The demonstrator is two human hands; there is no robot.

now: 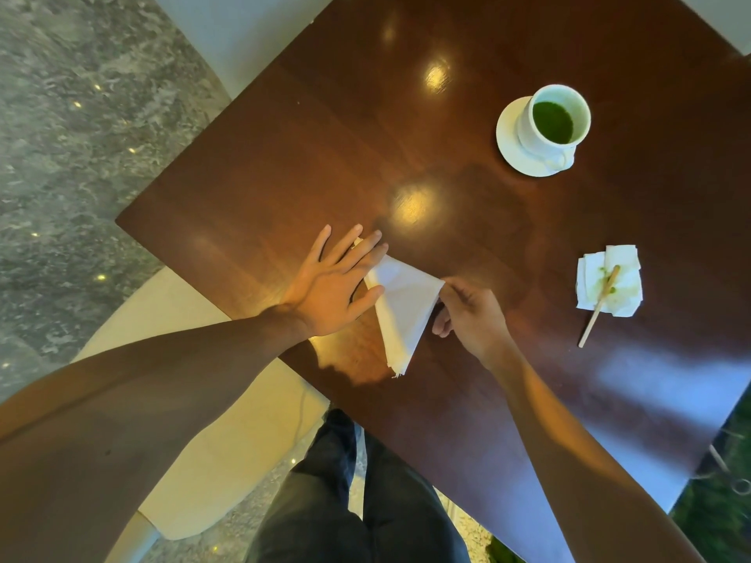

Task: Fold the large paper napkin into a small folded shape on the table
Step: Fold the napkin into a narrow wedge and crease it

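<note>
A white paper napkin (402,310), folded into a triangle, lies on the dark wooden table (284,168) near its front edge. My left hand (337,282) rests flat with fingers spread, pressing the napkin's left corner and upper edge down; that corner is hidden under the fingers. My right hand (467,314) pinches the napkin's right corner between thumb and fingers, lifting it slightly. The napkin's lowest point is frayed and points toward me.
A white cup of green drink on a saucer (544,132) stands at the far right. A stained napkin with a wooden stirrer (609,284) lies to the right. A beige chair (191,400) sits below the left arm. My legs are under the table edge.
</note>
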